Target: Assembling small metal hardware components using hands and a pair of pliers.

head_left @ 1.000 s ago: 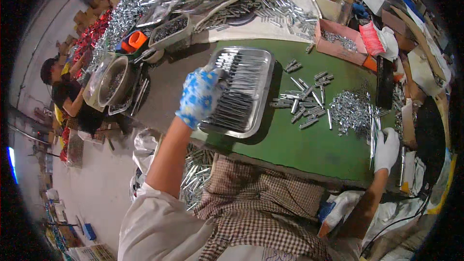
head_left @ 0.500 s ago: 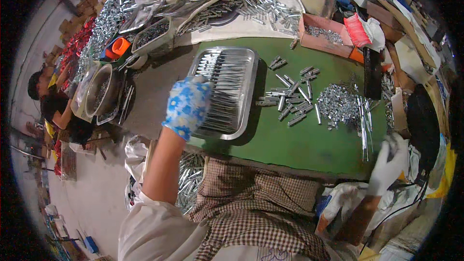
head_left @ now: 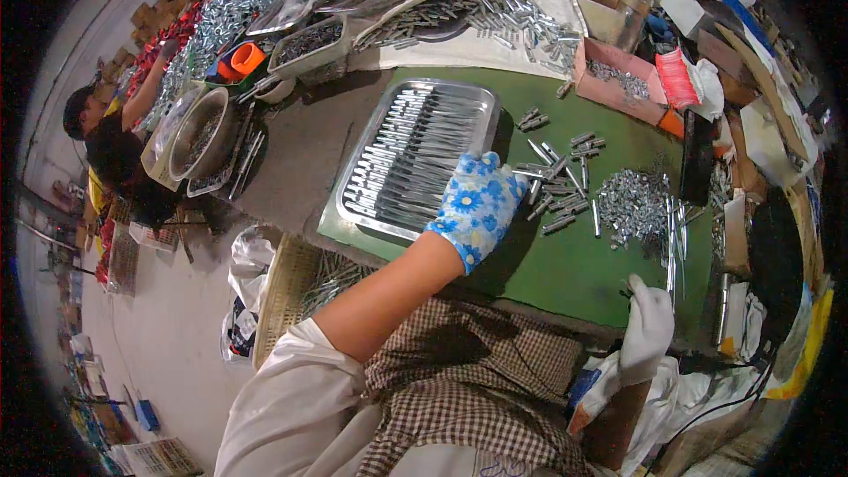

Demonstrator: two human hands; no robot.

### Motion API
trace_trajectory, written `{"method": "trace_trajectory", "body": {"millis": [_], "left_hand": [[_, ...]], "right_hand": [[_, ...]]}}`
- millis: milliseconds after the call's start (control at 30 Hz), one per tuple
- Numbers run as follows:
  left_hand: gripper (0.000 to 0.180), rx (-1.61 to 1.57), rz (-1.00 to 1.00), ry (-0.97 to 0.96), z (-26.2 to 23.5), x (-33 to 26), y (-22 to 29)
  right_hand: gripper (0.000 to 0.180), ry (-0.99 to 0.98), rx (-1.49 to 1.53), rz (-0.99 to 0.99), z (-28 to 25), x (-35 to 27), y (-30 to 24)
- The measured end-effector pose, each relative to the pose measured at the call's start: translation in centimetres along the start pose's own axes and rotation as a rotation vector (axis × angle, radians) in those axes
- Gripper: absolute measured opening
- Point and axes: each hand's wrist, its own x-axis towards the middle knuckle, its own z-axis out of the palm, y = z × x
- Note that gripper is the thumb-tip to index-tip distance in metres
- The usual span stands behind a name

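1. Green bench top [head_left: 565, 274] spreads before the worker I am watching, with one checked apron [head_left: 495, 349] tucked up against its near edge
2. Nearest me, the right hand [head_left: 647, 322], in plain white, hangs at that edge; one digit pokes upward, the others seem folded together, and I cannot tell whether they clasp anything
3. Left hand [head_left: 477, 208], in blue-flowered cloth, hovers over the right side of the tray [head_left: 481, 119], fingertips toward the loose cylinders [head_left: 560, 223]; the fingers look close together, but whether they pinch a piece I cannot tell
4. That one tray sits left of centre; its pins [head_left: 433, 141] lie side by side, bright thick ends leftward and thin shafts rightward, presumably to keep them aligned and untangled; they are too many to count
5. Loose cylinders, roughly twenty, are strewn right of the tray, probably to be within easy reach; about four more make a small cluster [head_left: 533, 119] behind them
6. Farther right, one heap of small fittings [head_left: 636, 203] is past counting; beside it perhaps four or five long rods [head_left: 670, 256] point toward the worker, likely so their ends face the right hand
7. Behind, one pink box [head_left: 609, 99] pens in more fittings, seemingly against rolling, and one white cloth [head_left: 442, 57] bears many more metal pieces
8. Farthest left, one co-worker [head_left: 124, 163] reaches an arm toward a red heap [head_left: 184, 25]
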Motion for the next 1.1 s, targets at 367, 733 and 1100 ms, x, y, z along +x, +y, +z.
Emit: {"method": "trace_trajectory", "body": {"millis": [367, 733, 1100], "left_hand": [[0.019, -0.084, 0.333, 0.083, -4.2, -0.5, 5.4], [0.035, -0.646, 0.319, 0.105, 0.6, -2.5, 9.3], [0.029, -0.616, 0.227, 0.166, 1.4, -3.4, 9.9]], "right_hand": [[0.016, -0.024, -0.086, -0.193, 0.0, 0.2, -0.2], [0.01, 0.003, -0.157, -0.163, -0.2, 0.1, -0.8], [0.012, -0.018, -0.12, -0.22, -0.5, 0.9, -0.5]]}}
